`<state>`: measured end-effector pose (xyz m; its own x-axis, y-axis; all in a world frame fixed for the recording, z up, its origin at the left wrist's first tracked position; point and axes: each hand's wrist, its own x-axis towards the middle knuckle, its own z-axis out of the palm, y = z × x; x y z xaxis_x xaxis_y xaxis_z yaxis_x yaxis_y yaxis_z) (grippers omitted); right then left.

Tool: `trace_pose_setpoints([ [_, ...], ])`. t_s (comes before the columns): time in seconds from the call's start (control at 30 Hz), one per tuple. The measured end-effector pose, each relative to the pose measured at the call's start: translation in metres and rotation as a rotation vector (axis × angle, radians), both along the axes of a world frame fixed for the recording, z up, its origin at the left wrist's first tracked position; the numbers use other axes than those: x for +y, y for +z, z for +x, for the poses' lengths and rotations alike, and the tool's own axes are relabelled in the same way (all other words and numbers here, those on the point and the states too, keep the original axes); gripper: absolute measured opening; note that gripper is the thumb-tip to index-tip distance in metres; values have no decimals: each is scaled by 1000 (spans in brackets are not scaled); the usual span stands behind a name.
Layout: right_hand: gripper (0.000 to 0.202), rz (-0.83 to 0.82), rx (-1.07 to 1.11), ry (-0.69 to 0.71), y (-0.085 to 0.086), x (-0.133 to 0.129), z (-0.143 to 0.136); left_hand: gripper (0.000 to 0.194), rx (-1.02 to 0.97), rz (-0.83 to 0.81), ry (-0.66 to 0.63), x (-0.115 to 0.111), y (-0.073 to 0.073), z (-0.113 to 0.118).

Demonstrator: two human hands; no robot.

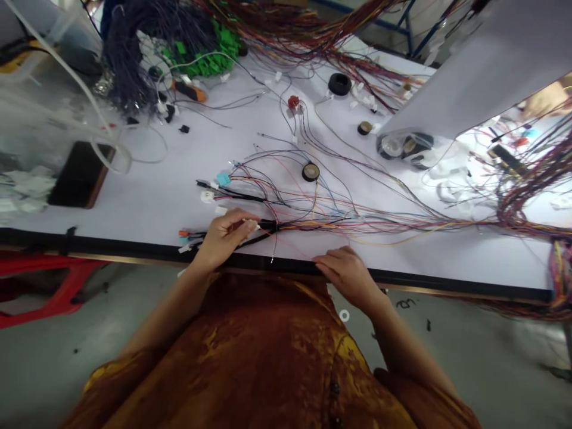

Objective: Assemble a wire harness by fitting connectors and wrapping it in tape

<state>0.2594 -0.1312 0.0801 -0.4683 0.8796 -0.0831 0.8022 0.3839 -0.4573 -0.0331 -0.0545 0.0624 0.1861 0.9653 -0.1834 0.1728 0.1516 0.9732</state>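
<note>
My left hand [224, 239] is closed, with thumb and fingers pinching a small white connector [253, 225] at the table's front edge. From there a thin pink wire [291, 245] runs toward my right hand [347, 273], whose fingertips are pressed together on it at the black edge. A wiring harness [313, 224] stretches to the right along the table. Near my left hand lie its loose ends: a light-blue connector [223, 179], a white connector [207, 196] and an orange connector [184, 233]. My fingers partly hide the held connector.
A phone [80, 174] lies at left beside white pieces. Behind are dark wires with green connectors [218, 50], an orange-handled tool [190, 90], a red connector [294, 102] and tape rolls [310, 171]. Wire bundles [521, 202] fill the right; a red stool [58, 292] stands below.
</note>
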Motion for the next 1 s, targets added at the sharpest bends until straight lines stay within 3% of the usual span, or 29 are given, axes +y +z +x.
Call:
trace_pose_setpoints([
  [0.1,29,10,69,-101,-2,-1,14,21,146,43,-14,-7,4,-11],
  [0.23,25,-103,277,-208,-13,1,22,18,47,-13,-160,-18,8,-23],
  [0.33,21,-69,329,-243,-17,14,14,14,29,-7,-247,-22,8,-26],
  [0.47,22,4,269,-46,-18,47,-19,18,147,86,-142,-11,4,-20],
  [0.57,31,13,66,207,-26,69,-49,22,256,186,-69,13,-5,-9],
  [0.67,31,20,-145,332,-38,82,-68,27,440,259,-96,39,-19,1],
  [0.83,30,15,-130,267,-52,81,-73,34,653,467,-189,60,-38,11],
  [1.0,29,-62,75,191,-49,75,-70,33,765,469,-354,65,-47,17],
])
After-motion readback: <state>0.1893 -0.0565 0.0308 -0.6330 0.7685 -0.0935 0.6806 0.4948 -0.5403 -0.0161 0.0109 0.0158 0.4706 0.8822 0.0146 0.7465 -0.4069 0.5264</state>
